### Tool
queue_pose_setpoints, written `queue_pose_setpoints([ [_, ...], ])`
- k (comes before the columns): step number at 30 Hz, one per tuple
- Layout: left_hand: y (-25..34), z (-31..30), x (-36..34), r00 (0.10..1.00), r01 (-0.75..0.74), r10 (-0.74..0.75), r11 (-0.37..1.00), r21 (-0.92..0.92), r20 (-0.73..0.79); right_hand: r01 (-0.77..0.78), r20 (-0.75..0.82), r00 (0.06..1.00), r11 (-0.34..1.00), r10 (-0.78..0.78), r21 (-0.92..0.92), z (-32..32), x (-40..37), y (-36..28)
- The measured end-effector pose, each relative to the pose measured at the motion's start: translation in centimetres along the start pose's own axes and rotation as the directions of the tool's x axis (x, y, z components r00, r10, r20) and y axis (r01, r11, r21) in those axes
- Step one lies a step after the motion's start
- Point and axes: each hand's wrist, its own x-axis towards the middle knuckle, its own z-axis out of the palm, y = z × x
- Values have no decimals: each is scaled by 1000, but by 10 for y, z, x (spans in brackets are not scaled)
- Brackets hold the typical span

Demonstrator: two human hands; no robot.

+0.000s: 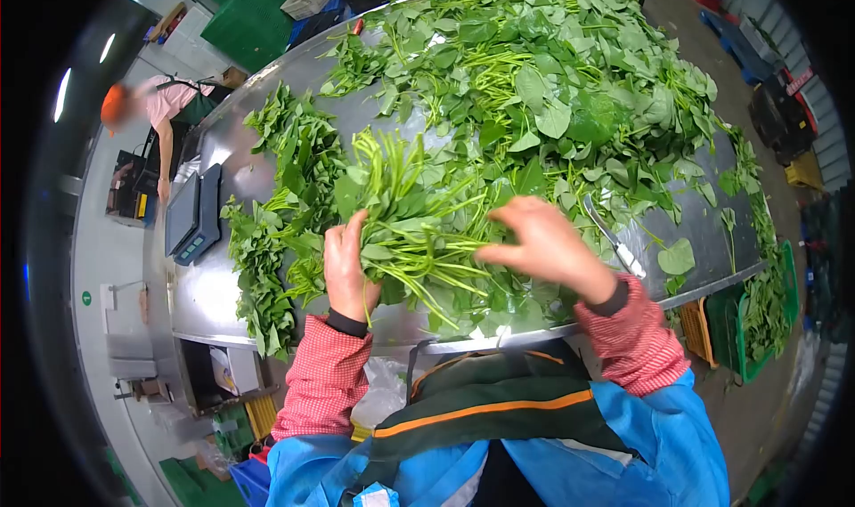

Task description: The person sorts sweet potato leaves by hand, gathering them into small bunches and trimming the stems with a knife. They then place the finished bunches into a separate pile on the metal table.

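Near the table's front edge, my left hand (346, 262) is closed around a bunch of leafy green stems (419, 249), with its thumb along the near side. My right hand (548, 244) is at the right end of those stems, thumb and forefinger apart and nothing clearly between them. A large heap of loose leafy greens (570, 89) covers the far and right parts of the metal table. On the left lies a row of leafy bunches (285, 213). A knife with a white handle (630, 260) rests on the table right of my right hand.
A digital scale (193, 215) stands at the table's left edge, where a person in an orange cap (178, 106) reaches toward it. A green crate (766, 320) with greens stands at the lower right. Dark and green crates (254, 17) are beyond the far side.
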Motion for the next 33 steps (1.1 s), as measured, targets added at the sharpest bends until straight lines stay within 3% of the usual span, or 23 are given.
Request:
queue_pose_setpoints([
  [3, 11, 4, 4, 999, -25, 26, 1000, -6, 44, 180, -146, 978, 959, -150, 219, 33, 18, -13],
  [4, 12, 3, 4, 999, -3, 3, 1000, 1, 53, 75, -163, 987, 864, 9, 498, 32, 14, -15],
  [5, 10, 3, 5, 999, -16, 16, 1000, -2, 29, -47, -32, 991, 557, 132, 829, 27, 11, -8],
  [6, 5, 1, 2, 1000, -24, 24, 1000, -3, 15, -269, 157, 930, 321, 333, 908, 1, 5, -11],
  [7, 1, -1, -1, 999, -36, 36, 999, -4, 3, -142, 137, 969, 10, 206, 990, -11, -2, 4],
  [8, -5, -5, -3, 999, -46, 45, 998, 52, 20, -70, 82, 952, -48, 295, 996, -25, -5, 12],
  [9, -9, -8, -5, 999, -34, 30, 995, 89, 43, 75, -30, 976, -206, 214, 976, -28, -8, 34],
  [11, -15, -12, -10, 995, -22, 6, 987, 159, 101, -103, 86, 978, 82, 188, 991, -35, -16, 72],
  [12, -12, -13, -10, 995, -37, 21, 985, 170, 93, -195, 68, 975, 659, 213, 727, -24, -16, 71],
  [13, -8, -13, -9, 995, -50, 36, 985, 165, 88, -226, 36, 974, 960, 223, 163, -16, -15, 63],
  [14, -4, -13, -7, 995, -68, 54, 985, 159, 86, -58, -136, 990, 978, 31, -202, -11, -15, 53],
  [15, -1, -12, -3, 993, -89, 77, 985, 150, 85, -20, -164, 987, 994, 3, -103, -12, -7, 41],
  [17, 6, -8, 0, 991, -115, 103, 983, 141, 90, -193, 10, 981, 960, 196, 205, -16, 11, 10],
  [19, 13, -5, 4, 984, -157, 145, 979, 127, 99, -60, -160, 987, 987, 36, -150, -1, 23, -10],
  [21, 22, -2, 7, 977, -184, 170, 977, 111, 131, -60, -58, 997, 970, 47, -237, 13, 32, -15],
  [23, 27, 0, 6, 969, -209, 197, 975, 68, 151, 85, -192, 970, 947, -150, -311, 19, 28, -18],
  [26, 20, -1, 3, 969, -201, 186, 976, 81, 161, 117, -126, 986, 992, -110, 49, 34, 22, 6],
  [27, 16, -1, 3, 971, -190, 175, 978, 82, 162, -64, -131, 983, 902, 131, 427, 29, 18, 11],
  [28, 12, -3, 2, 973, -188, 172, 978, 91, 157, -208, -40, 937, 645, 347, 736, 21, 13, 17],
  [29, 7, -5, 0, 974, -183, 166, 977, 108, 156, -161, -77, 876, 439, 476, 884, 9, 11, 31],
  [30, 3, -8, -3, 974, -180, 160, 976, 123, 159, 21, -59, 861, 82, 504, 996, -3, 7, 49],
  [31, 0, -10, -4, 974, -182, 159, 974, 135, 162, 93, -59, 880, -51, 471, 994, -8, 2, 77],
  [33, -2, -10, -5, 972, -184, 159, 972, 143, 174, -396, 126, 837, 430, 532, 811, -23, 0, 90],
])
